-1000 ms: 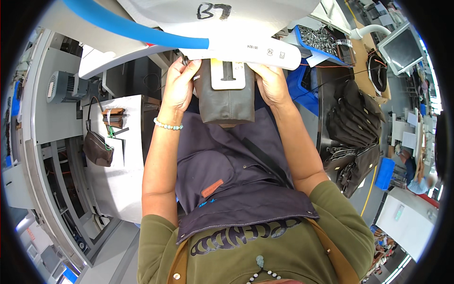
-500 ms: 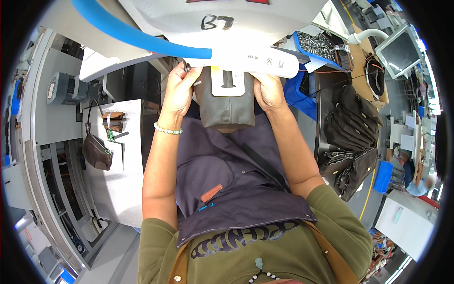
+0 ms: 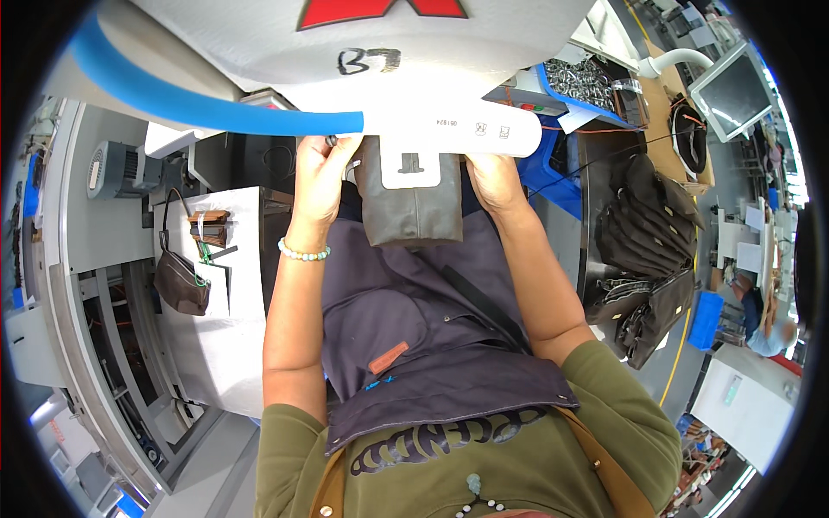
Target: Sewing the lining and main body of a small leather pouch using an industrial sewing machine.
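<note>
A dark leather pouch (image 3: 413, 216) hangs between my hands at the front of the machine. Its upper part is hidden behind a white rounded machine arm (image 3: 505, 129) and a white plate with a slot (image 3: 411, 179). My left hand (image 3: 319, 186) is closed at the pouch's left edge, where a small dark piece shows by the fingertips. On the other side my right hand (image 3: 496, 186) grips the pouch's right edge, its fingertips partly covered by the white arm. A blue tube (image 3: 216, 115) runs into the arm from the left.
To the left, a white table (image 3: 233, 345) bears a small brown pouch (image 3: 181, 281) and brown leather pieces (image 3: 209, 228). On the right, dark leather bags (image 3: 643, 229) lie stacked beside a blue bin of metal hardware (image 3: 580, 91). A monitor (image 3: 732, 91) stands beyond.
The pouch and both hands sit slightly lower in the picture, as does the white arm. More of the machine's upper body shows. Both hands keep their hold.
</note>
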Demonstrator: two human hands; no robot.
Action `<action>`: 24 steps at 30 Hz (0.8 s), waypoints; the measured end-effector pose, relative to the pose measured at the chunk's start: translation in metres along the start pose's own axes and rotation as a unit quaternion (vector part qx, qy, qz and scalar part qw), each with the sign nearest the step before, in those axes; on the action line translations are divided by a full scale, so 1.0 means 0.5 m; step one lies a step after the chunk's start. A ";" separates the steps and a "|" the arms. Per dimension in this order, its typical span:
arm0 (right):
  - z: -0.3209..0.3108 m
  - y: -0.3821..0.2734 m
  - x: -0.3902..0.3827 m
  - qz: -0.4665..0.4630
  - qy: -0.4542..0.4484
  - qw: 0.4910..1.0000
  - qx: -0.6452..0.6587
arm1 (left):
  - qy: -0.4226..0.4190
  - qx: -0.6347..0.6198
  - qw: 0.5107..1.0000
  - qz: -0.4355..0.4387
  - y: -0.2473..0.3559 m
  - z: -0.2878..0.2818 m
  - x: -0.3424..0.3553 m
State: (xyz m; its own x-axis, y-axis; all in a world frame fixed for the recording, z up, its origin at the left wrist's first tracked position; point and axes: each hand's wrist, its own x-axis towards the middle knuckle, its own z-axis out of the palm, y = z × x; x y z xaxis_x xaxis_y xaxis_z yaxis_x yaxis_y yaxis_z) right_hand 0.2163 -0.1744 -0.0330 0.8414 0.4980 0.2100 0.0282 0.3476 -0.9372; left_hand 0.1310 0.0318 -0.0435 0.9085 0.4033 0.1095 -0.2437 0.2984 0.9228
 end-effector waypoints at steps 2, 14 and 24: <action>0.005 0.000 0.000 0.004 -0.004 1.000 0.029 | 0.009 0.025 0.999 0.020 0.004 0.010 -0.005; 0.019 0.006 0.000 0.014 0.008 0.997 0.079 | 0.034 -0.042 0.998 -0.028 0.003 -0.001 -0.011; 0.026 0.007 -0.003 -0.007 0.020 0.997 0.076 | -0.004 -0.070 0.998 -0.002 0.003 0.007 0.000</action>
State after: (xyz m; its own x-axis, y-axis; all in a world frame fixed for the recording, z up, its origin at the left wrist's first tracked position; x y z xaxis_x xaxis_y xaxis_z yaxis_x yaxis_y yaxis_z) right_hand 0.2082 -0.1636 -0.0330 0.8620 0.4615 0.2096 -0.0386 0.4721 -0.8807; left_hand 0.1317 0.0291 -0.0411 0.9125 0.3944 0.1089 -0.2838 0.4182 0.8629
